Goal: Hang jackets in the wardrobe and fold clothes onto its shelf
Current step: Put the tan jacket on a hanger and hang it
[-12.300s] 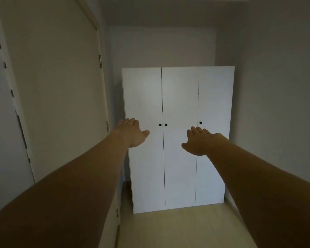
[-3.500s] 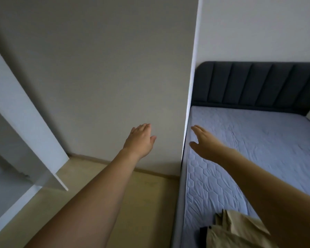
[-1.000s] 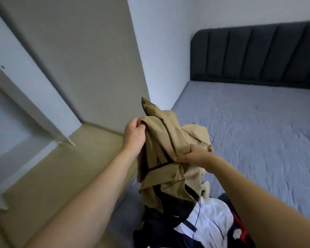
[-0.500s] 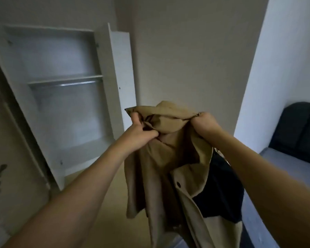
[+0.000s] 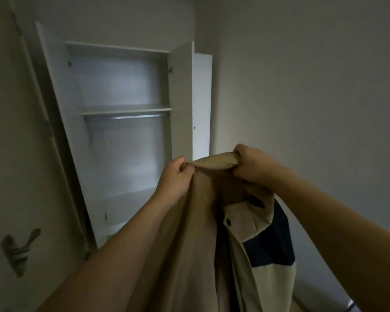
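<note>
A beige jacket [image 5: 198, 239] with a dark navy panel hangs in front of me, held up by its top edge. My left hand [image 5: 173, 176] grips the fabric at the left of that edge. My right hand [image 5: 250, 163] grips the bunched fabric at the right. The white wardrobe [image 5: 126, 136] stands open behind and to the left. It has a shelf [image 5: 126, 109] with a metal hanging rail [image 5: 131, 117] just under it, and nothing hangs on the rail.
The wardrobe's open right door [image 5: 181, 102] stands edge-on just beyond my hands. A plain wall fills the right. On the left is a room door with a lever handle [image 5: 18, 248]. A strip of floor shows at bottom right.
I have turned further toward the wardrobe and come closer to it. Both hands have kept their grip and lifted the jacket's top edge, which is now stretched between them.
</note>
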The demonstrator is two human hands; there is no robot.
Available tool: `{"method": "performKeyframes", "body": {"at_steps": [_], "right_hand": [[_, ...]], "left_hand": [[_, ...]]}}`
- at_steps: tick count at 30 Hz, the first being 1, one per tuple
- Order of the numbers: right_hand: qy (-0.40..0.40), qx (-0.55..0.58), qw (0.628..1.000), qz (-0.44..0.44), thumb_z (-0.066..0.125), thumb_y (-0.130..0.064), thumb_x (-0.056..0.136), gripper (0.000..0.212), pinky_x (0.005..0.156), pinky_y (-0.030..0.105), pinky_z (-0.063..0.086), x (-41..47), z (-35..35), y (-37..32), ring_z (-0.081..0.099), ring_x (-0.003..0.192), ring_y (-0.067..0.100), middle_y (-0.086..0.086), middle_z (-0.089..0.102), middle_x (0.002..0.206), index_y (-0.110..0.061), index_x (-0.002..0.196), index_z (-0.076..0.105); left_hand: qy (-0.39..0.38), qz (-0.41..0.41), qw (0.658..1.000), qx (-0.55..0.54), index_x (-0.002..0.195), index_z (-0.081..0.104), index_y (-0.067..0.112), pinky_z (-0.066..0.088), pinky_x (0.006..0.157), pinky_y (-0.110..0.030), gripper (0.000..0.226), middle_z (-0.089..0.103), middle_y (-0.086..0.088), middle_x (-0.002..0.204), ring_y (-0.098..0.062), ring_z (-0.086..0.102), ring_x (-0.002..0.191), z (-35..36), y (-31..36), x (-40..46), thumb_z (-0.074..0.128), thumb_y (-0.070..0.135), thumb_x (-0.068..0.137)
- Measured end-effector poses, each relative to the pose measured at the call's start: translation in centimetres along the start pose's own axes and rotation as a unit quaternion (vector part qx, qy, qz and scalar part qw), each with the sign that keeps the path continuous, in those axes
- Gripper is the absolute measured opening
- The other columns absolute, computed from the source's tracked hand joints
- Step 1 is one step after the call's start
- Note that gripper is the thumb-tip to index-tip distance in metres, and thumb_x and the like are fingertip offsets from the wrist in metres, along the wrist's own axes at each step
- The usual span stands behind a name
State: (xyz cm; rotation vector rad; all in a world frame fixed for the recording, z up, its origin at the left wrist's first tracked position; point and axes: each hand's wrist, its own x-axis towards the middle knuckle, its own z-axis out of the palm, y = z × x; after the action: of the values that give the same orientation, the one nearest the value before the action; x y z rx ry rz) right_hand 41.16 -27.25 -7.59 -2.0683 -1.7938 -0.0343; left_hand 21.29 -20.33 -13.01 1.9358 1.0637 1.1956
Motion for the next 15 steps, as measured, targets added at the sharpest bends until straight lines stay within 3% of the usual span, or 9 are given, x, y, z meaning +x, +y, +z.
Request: {"method": "performKeyframes", "body": {"at_steps": [5,7,9,11,13,15], "right_hand": [[0.005,-0.018,1.000,0.011,0.062,-0.017,0.081,0.033,0.073,0.030,0.043,10.3,8.0,0.5,0.050,0.087,0.019,-0.001,0.047,0.098,-0.022,0.110,0.045],[-0.021,-0.004,0.998,0.057,0.061,-0.020,0.083,0.030,0.076,0.033,0.049,14.4,10.8,0.8,0.053,0.086,0.021,0.001,0.047,0.096,-0.020,0.109,0.045],[-0.049,0.003,0.994,0.103,0.060,-0.023,0.086,0.023,0.076,0.033,0.052,18.2,13.5,1.2,0.056,0.082,0.021,0.003,0.051,0.090,-0.014,0.103,0.048],[-0.058,0.088,0.982,0.156,0.055,-0.018,0.089,0.017,0.072,0.030,0.053,22.0,15.8,1.4,0.058,0.076,0.020,0.005,0.058,0.084,-0.006,0.100,0.057],[-0.069,0.302,0.920,0.238,0.051,-0.011,0.091,0.017,0.066,0.032,0.050,25.5,17.5,1.0,0.060,0.074,0.025,0.013,0.061,0.084,0.001,0.098,0.060],[-0.075,0.507,0.805,0.298,0.045,-0.006,0.092,0.015,0.065,0.036,0.046,29.0,18.5,-0.3,0.056,0.072,0.028,0.016,0.057,0.080,0.002,0.088,0.057]], "left_hand": [[0.127,0.027,0.991,-0.039,0.062,0.039,0.023,0.035,0.046,-0.009,0.034,0.039,0.008,0.057,-0.002,0.045,0.051,-0.7,-2.9,8.1,0.050,0.020,0.094],[0.177,0.012,0.982,-0.069,0.060,0.037,0.022,0.033,0.047,-0.012,0.036,0.038,0.010,0.055,-0.004,0.042,0.049,-1.6,-3.9,11.8,0.051,0.016,0.093],[0.231,-0.006,0.967,-0.109,0.060,0.032,0.018,0.033,0.054,-0.026,0.035,0.036,0.003,0.058,-0.010,0.037,0.055,-2.9,-5.3,15.5,0.050,0.012,0.090],[0.267,-0.016,0.953,-0.141,0.062,0.033,0.019,0.031,0.060,-0.031,0.032,0.036,-0.004,0.064,-0.016,0.037,0.061,-4.3,-6.6,18.9,0.048,0.011,0.089],[0.270,-0.008,0.954,-0.132,0.062,0.035,0.019,0.033,0.061,-0.032,0.031,0.037,-0.005,0.065,-0.017,0.038,0.062,-5.5,-8.2,21.8,0.048,0.012,0.089],[0.262,0.001,0.959,-0.109,0.063,0.037,0.019,0.034,0.062,-0.032,0.030,0.040,-0.006,0.067,-0.017,0.040,0.063,-6.8,-9.8,24.6,0.048,0.013,0.090]]}}
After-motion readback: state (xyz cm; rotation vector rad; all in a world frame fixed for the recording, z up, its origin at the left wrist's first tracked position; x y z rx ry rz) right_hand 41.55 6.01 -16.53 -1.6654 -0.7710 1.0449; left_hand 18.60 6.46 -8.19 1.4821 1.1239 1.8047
